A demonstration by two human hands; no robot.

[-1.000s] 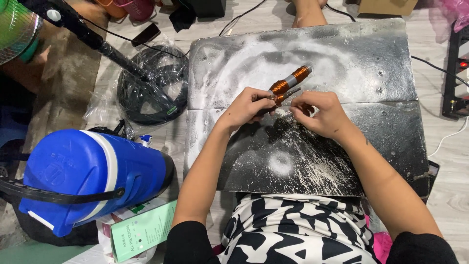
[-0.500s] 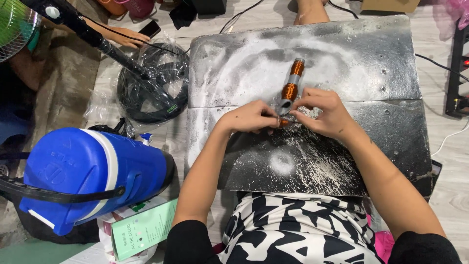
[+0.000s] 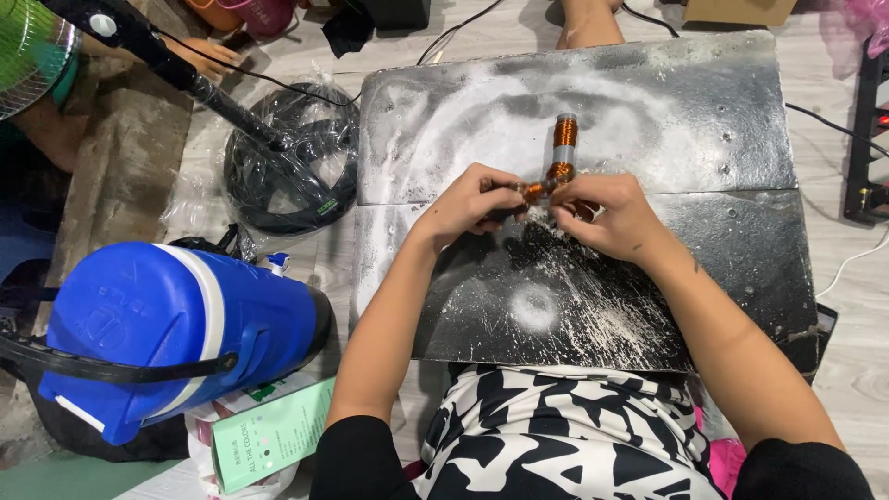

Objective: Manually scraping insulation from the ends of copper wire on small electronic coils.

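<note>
**A:** Head view, the only one I have. What are the hands on?

**B:** Both meet over the middle of the dark metal work slab (image 3: pixel 648 102). The left hand (image 3: pixel 472 202) has its fingers curled and pinches the near end of a small copper-wound coil assembly (image 3: pixel 561 153). The right hand (image 3: pixel 616 215) is closed around the same piece from the other side, fingertips pressed together on it. The coil's upper end sticks up past the knuckles, pointing away from me.

**A:** How far along is it?

**B:** My judgement only: the copper windings look already laid on, tight and even, so the winding seems done. What the fingers work at underneath is hidden, perhaps lead wires, so I can't tell what remains.

**A:** Containers?

**B:** A big blue insulated jug (image 3: pixel 176 324) lies on its side to the left, lid end toward the slab; its contents are not visible. A green carton (image 3: pixel 269 433) sits below it, closed. A black fan guard in clear plastic wrap (image 3: pixel 296 167) lies beyond, with a fan stand pole (image 3: pixel 185 74) across it.
</note>
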